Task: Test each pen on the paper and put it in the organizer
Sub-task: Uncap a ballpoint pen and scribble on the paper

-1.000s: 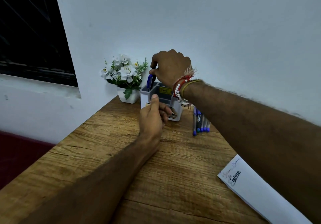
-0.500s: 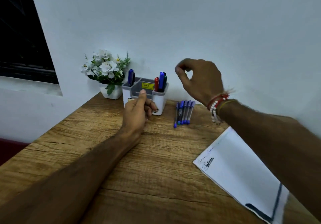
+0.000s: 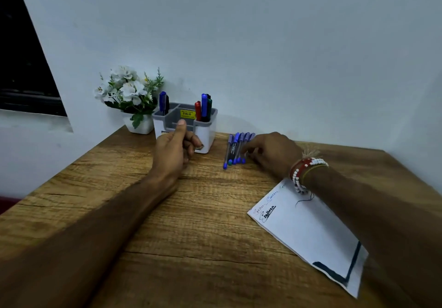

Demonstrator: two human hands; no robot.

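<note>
My right hand [image 3: 270, 152] settles open-fingered on the blue pens [image 3: 236, 148] lying beside the desk organizer [image 3: 185, 126]; they look light, stiff and slick, best pinched mid-barrel. My left hand [image 3: 175, 147] rests curled, empty.

The worktop [image 3: 203, 212] is seen to be wood-grained, brown and matt, with dark streaks and fine cracks along the grain. The organizer [image 3: 208, 138] is made of smooth plastic, white outside and grey inside, with a glossy yellow sticker [image 3: 187, 113]. The pens [image 3: 235, 148] are of smooth blue plastic with a slight sheen. The paper [image 3: 311, 231] is matt white, inked in places. The wall [image 3: 263, 44] is painted flat and matt. Beads [image 3: 308, 164] on the wrist look glossy.
</note>
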